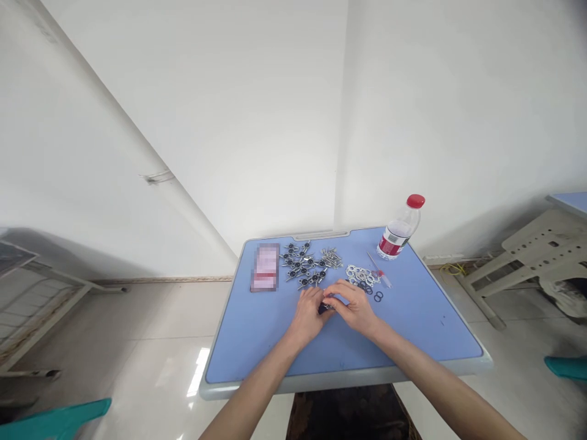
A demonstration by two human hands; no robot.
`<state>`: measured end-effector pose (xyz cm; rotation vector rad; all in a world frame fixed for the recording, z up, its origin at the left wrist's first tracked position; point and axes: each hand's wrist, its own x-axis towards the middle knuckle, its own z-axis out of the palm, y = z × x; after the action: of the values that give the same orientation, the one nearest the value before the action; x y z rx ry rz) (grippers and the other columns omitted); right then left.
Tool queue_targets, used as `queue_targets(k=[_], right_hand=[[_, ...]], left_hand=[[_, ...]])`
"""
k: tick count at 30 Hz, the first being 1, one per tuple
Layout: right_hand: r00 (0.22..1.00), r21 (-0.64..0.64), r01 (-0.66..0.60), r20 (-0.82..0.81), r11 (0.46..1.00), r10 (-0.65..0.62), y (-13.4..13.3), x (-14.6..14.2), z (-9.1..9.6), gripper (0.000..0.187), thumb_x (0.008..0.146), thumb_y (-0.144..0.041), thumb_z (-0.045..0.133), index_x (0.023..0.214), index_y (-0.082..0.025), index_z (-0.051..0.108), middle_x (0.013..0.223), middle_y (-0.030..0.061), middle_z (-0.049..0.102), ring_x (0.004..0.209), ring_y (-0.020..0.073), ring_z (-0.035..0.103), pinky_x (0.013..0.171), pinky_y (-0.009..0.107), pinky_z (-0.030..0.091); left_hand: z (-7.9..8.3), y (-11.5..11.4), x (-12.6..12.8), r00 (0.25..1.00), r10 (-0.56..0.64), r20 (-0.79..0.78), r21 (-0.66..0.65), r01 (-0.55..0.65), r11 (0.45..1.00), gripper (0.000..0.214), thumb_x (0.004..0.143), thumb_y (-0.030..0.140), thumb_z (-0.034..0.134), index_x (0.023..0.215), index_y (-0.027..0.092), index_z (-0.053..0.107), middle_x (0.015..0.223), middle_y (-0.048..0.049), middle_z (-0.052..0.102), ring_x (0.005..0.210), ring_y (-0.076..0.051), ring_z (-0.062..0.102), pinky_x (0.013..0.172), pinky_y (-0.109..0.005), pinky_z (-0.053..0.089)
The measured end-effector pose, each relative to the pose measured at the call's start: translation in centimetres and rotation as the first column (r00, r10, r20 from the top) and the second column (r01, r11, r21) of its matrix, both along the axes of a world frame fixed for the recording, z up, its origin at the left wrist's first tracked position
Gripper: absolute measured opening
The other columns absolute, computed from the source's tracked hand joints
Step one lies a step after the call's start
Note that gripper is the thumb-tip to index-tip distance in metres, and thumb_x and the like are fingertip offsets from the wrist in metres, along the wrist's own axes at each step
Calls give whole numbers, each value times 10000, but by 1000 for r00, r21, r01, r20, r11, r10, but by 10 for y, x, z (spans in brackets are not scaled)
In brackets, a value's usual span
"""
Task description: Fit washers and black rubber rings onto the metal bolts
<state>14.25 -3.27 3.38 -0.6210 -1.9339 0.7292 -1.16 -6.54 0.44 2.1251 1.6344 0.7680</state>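
Both hands meet over the front middle of the blue table. My left hand [308, 316] is closed around a small dark and metal part [324, 307], mostly hidden by the fingers. My right hand [354, 310] pinches at this same part from the right, thumb and fingertips close together. Just beyond the hands lie several small metal parts with round black tops [303, 264]. Bare metal pins [332, 258] are heaped beside them. White flat pieces with holes [358, 274] lie beyond my right hand, with black rings [378, 296] near them.
A phone [266, 267] lies at the table's left. At the back right stands a clear bottle [398, 235] with a red cap. A small clear tube [386, 280] and a thin stick [372, 259] lie nearby. The table [257, 336] backs onto a white wall [275, 122].
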Motion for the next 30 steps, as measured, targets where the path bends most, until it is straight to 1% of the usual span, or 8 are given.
queue_targets(k=[7, 10, 12, 14, 16, 19, 23, 30], right_hand=[[999, 12, 43, -14, 999, -43, 1, -3, -7, 71, 912, -196, 561, 911, -212, 629, 784, 23, 604, 714, 157, 574, 654, 281, 479], [1000, 86, 2, -13, 996, -1, 4, -1, -10, 199, 942, -171, 505, 1094, -228, 620, 850, 40, 617, 762, 162, 584, 682, 290, 502], [999, 137, -48, 26, 989, 44, 5, 2, -9, 315, 962, -167, 461, 1252, -238, 561, 894, 56, 627, 798, 170, 586, 709, 305, 516], [994, 141, -93, 75, 986, 83, 6, 5, -6, 395, 977, -170, 411, 1362, -228, 478, 965, 82, 631, 853, 181, 589, 749, 327, 525], [990, 113, -119, 90, 986, 109, 6, 6, -4, 420, 989, -173, 363, 1399, -218, 439, 1018, 98, 631, 892, 185, 595, 775, 338, 532], [992, 69, -117, 52, 991, 113, 6, 5, -3, 373, 993, -185, 363, 1330, -235, 514, 952, 70, 653, 830, 169, 611, 737, 313, 541], [999, 5, -49, 23, 999, 48, 7, 4, -4, 274, 978, -207, 432, 1164, -229, 631, 869, 46, 673, 758, 155, 629, 695, 283, 535], [999, 89, -29, 31, 996, 27, 5, 3, 0, 239, 967, -195, 455, 1088, -218, 660, 831, 42, 680, 726, 153, 628, 664, 269, 521]], left_hand=[[-1, 0, -1, 1000, -1, 0, 22, 1, 1000, 152, 799, 226, 694, 917, 190, 605, 883, -28, 652, 843, -223, 555, 754, -344, 376], [-1, 0, -1, 1000, 0, 16, 19, 0, 1000, 117, 797, 212, 682, 885, 192, 607, 883, -30, 653, 849, -222, 559, 762, -346, 379], [0, 0, -1, 1000, 1, 23, 11, -1, 1000, 109, 803, 206, 668, 894, 193, 609, 902, -35, 653, 868, -225, 564, 772, -350, 378], [2, 0, 0, 1000, 2, 15, 0, -2, 1000, 96, 806, 204, 660, 884, 191, 604, 906, -36, 651, 871, -225, 564, 770, -350, 375], [2, -1, 0, 1000, 7, 0, -8, -7, 1000, 87, 802, 205, 661, 855, 190, 594, 890, -33, 645, 855, -222, 562, 761, -347, 371], [3, -1, 0, 1000, 11, 3, -6, -11, 1000, 107, 795, 202, 667, 864, 192, 586, 896, -31, 641, 859, -223, 562, 762, -346, 370], [2, -1, 0, 1000, 5, 21, 3, -5, 1000, 116, 786, 199, 682, 822, 191, 572, 840, -21, 630, 834, -219, 552, 747, -335, 373], [3, -1, 1, 1000, 11, 27, 2, -11, 1000, 114, 785, 190, 684, 816, 185, 574, 805, -14, 624, 810, -212, 542, 751, -335, 374]])
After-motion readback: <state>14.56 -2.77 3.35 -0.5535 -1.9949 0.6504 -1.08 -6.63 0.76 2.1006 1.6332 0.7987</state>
